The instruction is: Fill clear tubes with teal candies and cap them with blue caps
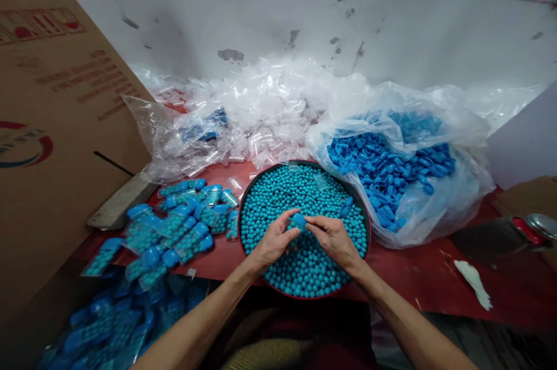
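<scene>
A round red-rimmed tray (pixel 368 225) full of small turquoise balls (pixel 296 190) sits on the red table in front of me. Both hands meet over its middle. My left hand (pixel 274 240) and my right hand (pixel 333 238) pinch one small tube with a blue cap (pixel 298 221) between their fingertips, just above the balls. What is inside the tube is hidden by my fingers.
Filled blue-capped tubes (pixel 183 225) lie in a pile left of the tray and spill lower left. A clear bag of loose blue caps (pixel 387 167) stands at the right. Empty clear tubes (pixel 270 109) heap up behind. A cardboard box (pixel 52 126) walls the left side.
</scene>
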A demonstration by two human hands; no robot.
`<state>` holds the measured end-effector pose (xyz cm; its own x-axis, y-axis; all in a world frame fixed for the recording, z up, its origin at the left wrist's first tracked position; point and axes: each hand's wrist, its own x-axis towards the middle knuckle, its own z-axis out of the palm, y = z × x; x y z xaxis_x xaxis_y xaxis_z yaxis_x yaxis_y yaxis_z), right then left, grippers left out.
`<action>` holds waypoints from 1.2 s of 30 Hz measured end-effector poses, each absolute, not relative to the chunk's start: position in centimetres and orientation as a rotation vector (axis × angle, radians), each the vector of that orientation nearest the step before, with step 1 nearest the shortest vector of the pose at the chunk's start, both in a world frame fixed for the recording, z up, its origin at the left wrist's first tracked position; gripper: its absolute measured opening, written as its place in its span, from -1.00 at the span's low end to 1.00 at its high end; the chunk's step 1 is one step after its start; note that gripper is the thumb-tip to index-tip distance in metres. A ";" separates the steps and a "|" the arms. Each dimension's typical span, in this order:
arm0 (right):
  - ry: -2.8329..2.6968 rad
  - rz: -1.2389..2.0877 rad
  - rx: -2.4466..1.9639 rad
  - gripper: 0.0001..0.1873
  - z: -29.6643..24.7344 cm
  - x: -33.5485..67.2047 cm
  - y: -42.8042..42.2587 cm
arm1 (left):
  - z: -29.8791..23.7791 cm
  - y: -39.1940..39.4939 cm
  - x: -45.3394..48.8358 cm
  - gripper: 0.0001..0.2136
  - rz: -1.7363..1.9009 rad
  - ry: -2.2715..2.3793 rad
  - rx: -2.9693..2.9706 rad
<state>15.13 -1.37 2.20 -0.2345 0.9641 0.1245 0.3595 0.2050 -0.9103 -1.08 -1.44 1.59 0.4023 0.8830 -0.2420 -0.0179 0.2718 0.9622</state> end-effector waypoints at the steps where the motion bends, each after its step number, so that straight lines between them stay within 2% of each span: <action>1: -1.714 1.031 -1.255 -0.78 2.1 15.2 -1.4 | 1.7 -1.5 -1.0 -0.50 0.760 0.963 1.122; 5: -1.664 1.066 -1.309 -0.78 2.1 15.4 -1.7 | 2.1 -1.7 -0.9 -0.47 0.735 0.933 1.143; 9: -1.812 0.889 -1.210 -0.75 2.4 15.5 -2.2 | 2.7 -1.9 -0.9 -0.51 0.756 0.971 1.158; 15: -1.637 1.120 -1.292 -0.78 2.4 15.6 -2.5 | 3.3 -2.4 -1.1 -0.50 0.698 0.958 1.193; 21: -1.705 1.001 -1.239 -0.78 2.2 15.5 -3.2 | 3.0 -2.6 -1.1 -0.54 0.748 1.029 1.274; 30: -2.020 1.042 -1.070 -0.80 2.7 16.8 -2.6 | 2.7 -3.6 -0.6 -0.78 0.785 1.091 1.279; 33: -1.918 1.198 -1.056 -0.81 3.2 16.8 -2.1 | 2.4 -3.5 -0.8 -0.74 0.777 1.048 1.189; 36: -1.452 1.485 -1.072 -0.74 3.1 16.0 -1.7 | 2.4 -3.3 -1.1 -0.70 0.751 0.992 1.149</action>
